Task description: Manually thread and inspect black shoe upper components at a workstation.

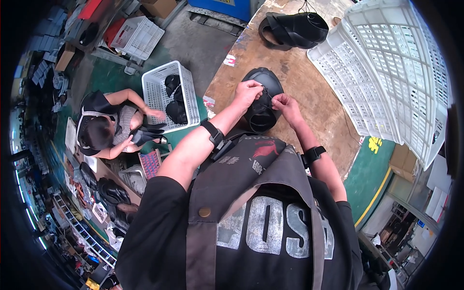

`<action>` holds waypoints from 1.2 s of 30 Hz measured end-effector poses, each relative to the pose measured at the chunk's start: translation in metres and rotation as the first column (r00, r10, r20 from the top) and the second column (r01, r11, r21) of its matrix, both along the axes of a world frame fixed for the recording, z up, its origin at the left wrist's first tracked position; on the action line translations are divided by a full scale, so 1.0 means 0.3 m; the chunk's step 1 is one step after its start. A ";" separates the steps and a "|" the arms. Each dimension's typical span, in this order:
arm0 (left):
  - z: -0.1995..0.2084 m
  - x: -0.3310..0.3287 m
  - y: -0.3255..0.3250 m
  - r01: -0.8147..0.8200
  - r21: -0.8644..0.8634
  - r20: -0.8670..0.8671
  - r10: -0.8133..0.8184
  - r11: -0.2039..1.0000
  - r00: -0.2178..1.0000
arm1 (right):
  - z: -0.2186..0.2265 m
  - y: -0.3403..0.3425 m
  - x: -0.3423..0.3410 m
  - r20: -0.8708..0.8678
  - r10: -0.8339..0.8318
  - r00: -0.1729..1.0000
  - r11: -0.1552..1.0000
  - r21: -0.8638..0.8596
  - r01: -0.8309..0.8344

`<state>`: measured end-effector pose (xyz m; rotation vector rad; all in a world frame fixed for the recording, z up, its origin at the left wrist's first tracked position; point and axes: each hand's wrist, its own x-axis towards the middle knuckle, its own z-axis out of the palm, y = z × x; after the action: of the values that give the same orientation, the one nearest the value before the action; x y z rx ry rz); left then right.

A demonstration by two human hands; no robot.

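- Shoe: black, lying sole down on the wooden table directly in front of you, close to your body. Its toe points away from you and its opening faces you.
- Laces: dark and thin, at the front of the shoe between your two hands. Their full run is too fine to trace.
- Your left hand: over the left side of the shoe, thumb and forefinger pinched together on the laces, other fingers curled.
- Your right hand: at the right side of the shoe, thumb and forefinger likewise pinching the laces.
- More black footwear lies at the far end of your table, well apart from your hands; the count cannot be told.
- White crates, with lattice walls, stand tilted along the right side of your table.
- To your left, a co-worker sits low beside a white basket holding black items. One of the co-worker's hands is near the basket; a dark item lies by the other.
- You wear a dark apron and a black strap on each forearm.
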<state>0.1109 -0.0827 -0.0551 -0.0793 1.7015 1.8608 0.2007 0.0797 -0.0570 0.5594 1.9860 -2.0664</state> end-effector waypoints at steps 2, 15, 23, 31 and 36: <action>-0.007 0.000 -0.008 -0.022 0.045 0.055 0.020 0.999 0.998 | -0.004 0.000 0.003 0.048 -0.062 0.997 0.997 -0.049 0.064; 0.035 0.072 -0.112 0.241 -0.756 -0.418 -0.732 0.609 0.537 | -0.001 0.019 0.016 0.011 -0.070 0.998 0.995 -0.068 0.070; 0.053 0.055 -0.121 0.191 -0.589 -0.636 -0.596 0.785 0.490 | 0.061 0.041 0.079 -0.130 0.145 0.981 0.646 0.764 0.006; 0.172 0.042 -0.069 0.064 -0.382 -0.850 -0.378 0.922 0.366 | 0.145 0.059 0.107 -0.270 -0.060 0.961 0.777 0.591 0.214; 0.257 0.004 -0.034 0.020 -0.357 -0.884 -0.344 0.934 0.317 | 0.222 0.051 0.095 -0.429 -0.166 0.888 0.774 0.501 0.387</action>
<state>0.1121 -0.0928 0.0220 1.3270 2.5645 1.4694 0.2291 0.0950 0.0096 0.6480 2.9585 -1.7793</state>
